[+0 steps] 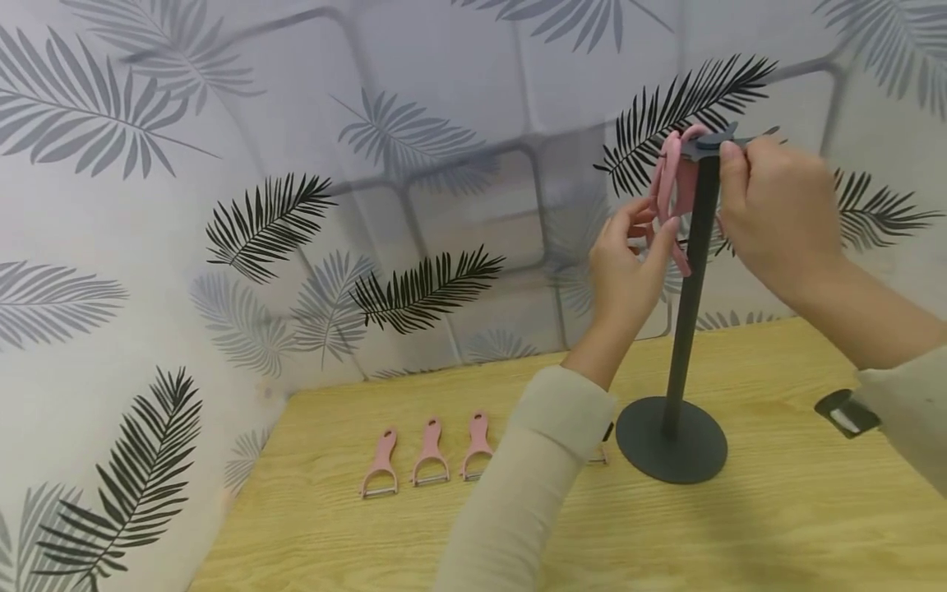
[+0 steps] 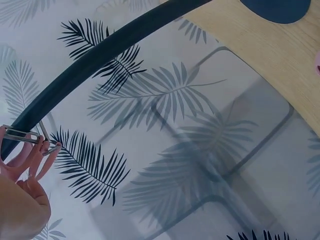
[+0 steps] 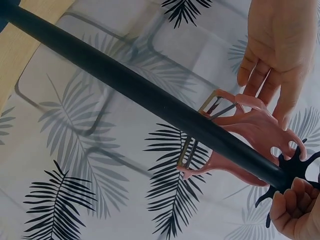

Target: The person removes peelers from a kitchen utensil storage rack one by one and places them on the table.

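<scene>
A dark utensil stand [image 1: 690,329] has a slim pole, a round base [image 1: 672,460] and a crown of hooks [image 3: 292,167] at its top. Several pink peelers [image 1: 669,177] hang together from the hooks on its left side, their metal blades [image 3: 189,150] near the pole in the right wrist view. My left hand [image 1: 625,263] pinches one of these hanging peelers between thumb and fingers, low on the bunch. With curled fingers, my right hand [image 1: 784,210] grips the hooked crown. Parts of the crown are hidden behind that hand.
On the wooden table [image 1: 311,526], pink peelers [image 1: 431,452] lie in a row left of the stand, partly covered by my left sleeve [image 1: 518,485]. A small black object [image 1: 847,413] shows beside my right sleeve. Behind stands a leaf-patterned wall covering [image 1: 459,214].
</scene>
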`<action>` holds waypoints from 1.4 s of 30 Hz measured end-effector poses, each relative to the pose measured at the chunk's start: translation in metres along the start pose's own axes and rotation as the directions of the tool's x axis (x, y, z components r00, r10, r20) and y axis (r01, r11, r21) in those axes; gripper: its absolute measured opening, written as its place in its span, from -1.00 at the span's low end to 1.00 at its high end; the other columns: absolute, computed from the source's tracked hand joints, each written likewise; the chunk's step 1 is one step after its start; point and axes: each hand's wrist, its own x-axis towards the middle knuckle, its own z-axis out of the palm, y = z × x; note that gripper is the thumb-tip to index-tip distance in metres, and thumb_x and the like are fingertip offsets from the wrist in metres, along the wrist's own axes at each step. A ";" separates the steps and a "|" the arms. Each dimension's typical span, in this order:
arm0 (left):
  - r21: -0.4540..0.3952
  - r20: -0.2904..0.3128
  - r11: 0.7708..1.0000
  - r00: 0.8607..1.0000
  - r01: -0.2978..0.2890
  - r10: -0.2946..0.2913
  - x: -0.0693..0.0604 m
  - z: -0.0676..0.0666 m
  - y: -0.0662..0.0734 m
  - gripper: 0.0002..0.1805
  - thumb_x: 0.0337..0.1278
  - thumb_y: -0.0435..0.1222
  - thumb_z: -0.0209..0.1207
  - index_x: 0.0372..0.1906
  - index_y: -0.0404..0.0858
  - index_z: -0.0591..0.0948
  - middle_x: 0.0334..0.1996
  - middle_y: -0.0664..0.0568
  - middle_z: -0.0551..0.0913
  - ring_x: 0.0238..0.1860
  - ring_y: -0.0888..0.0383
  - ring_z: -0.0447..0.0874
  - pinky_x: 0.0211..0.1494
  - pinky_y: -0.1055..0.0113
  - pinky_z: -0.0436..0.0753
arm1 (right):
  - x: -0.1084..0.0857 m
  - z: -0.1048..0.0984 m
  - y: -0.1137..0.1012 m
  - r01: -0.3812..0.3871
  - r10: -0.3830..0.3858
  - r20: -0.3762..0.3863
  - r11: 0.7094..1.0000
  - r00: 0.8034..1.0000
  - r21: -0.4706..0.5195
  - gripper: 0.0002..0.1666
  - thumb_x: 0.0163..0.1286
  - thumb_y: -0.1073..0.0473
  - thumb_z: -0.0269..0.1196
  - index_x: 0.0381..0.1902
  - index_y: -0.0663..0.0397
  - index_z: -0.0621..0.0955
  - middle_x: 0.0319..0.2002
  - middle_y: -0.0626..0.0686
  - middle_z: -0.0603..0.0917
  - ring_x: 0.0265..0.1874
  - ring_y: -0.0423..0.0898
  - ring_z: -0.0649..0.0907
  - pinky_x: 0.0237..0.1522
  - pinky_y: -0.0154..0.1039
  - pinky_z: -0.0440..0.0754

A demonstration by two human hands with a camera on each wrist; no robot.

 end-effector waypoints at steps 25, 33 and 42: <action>-0.094 -0.042 0.991 0.994 0.094 -0.099 0.001 -0.002 0.011 -0.68 0.15 -0.29 0.19 0.02 -0.26 0.57 -0.20 -0.05 0.69 -0.31 0.31 0.47 -0.30 0.69 0.37 | 0.000 0.008 0.003 -0.001 0.015 -0.128 0.994 0.992 0.108 -0.52 0.43 0.17 -0.09 -0.56 0.47 0.45 -0.66 0.36 0.48 -0.69 0.16 0.42 -0.64 -0.49 0.06; -0.216 -0.055 0.971 0.992 0.103 -0.118 0.003 -0.010 0.011 -0.69 0.14 -0.32 0.18 0.00 -0.32 0.57 -0.24 -0.15 0.66 -0.34 0.42 0.41 -0.34 0.69 0.45 | 0.000 0.009 0.002 -0.003 0.017 -0.127 0.994 0.992 0.109 -0.53 0.43 0.18 -0.09 -0.60 0.43 0.42 -0.69 0.31 0.43 -0.69 0.11 0.37 -0.63 -0.44 0.06; -0.202 -0.043 0.974 0.993 0.102 -0.113 -0.004 -0.019 0.004 -0.66 0.11 -0.34 0.20 0.02 -0.30 0.56 -0.24 -0.14 0.65 -0.28 0.29 0.54 -0.29 0.64 0.42 | 0.001 0.010 0.004 0.029 -0.013 -0.154 0.994 0.988 0.106 -0.52 0.41 0.20 -0.10 -0.63 0.44 0.42 -0.69 0.35 0.46 -0.70 0.17 0.39 -0.61 -0.45 0.06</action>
